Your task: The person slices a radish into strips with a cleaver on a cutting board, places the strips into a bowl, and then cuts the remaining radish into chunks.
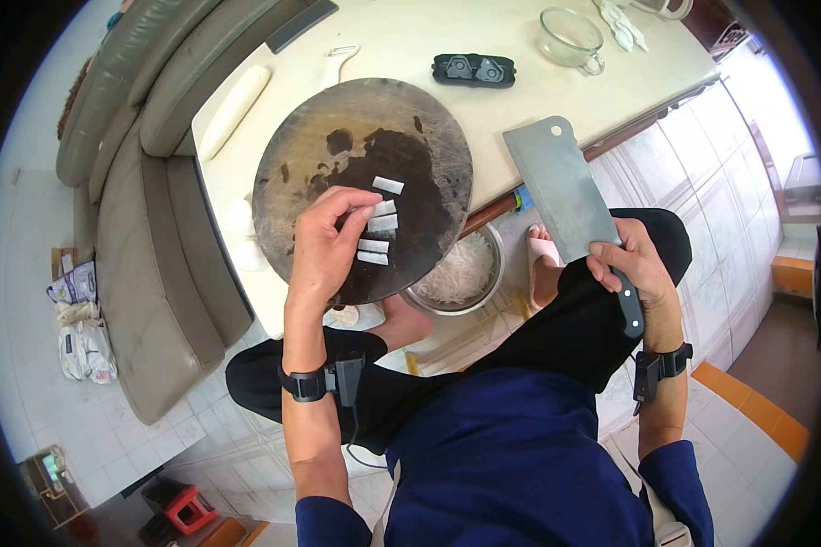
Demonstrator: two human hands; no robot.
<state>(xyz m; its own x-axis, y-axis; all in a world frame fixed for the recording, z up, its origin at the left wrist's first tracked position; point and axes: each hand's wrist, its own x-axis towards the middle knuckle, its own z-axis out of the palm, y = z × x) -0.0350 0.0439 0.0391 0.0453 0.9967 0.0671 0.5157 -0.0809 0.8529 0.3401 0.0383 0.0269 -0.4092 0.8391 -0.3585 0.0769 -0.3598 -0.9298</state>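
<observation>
Radish pieces [379,228]: five or so small white rectangles lying in a loose column on the dark wet patch of the board, right of its centre; one sits apart at the top, the rest are close together. What vegetable they come from I judge only by the pale root at left
Sofa [146,228]: grey cushions along the far left, pushed up against the table edge
White root [235,109]: long pale length lying on the table beside the board, left of it, within reach as stock, I judge
Cutting board [319,137]: round, dark wood, stained, overhanging the near table edge, probably so that cut pieces can drop off it
My left hand [324,246]: palm down over the board, fingertips pinched together on one white piece at the column; held low, I read it as steadying or lining up the pieces
Metal bowl [465,273]: below the board's overhang near my knee, holding pale shreds; set where it can catch from the board
Table [410,36]: cream top, carrying a black moulded tray [473,69] and a glass cup [570,38] further back
Cleaver [561,187]: broad blade raised clear of the board, tilted, edge away from my left fingers
My right hand [634,269]: closed firmly round the black cleaver handle, held off to the right of the board
</observation>
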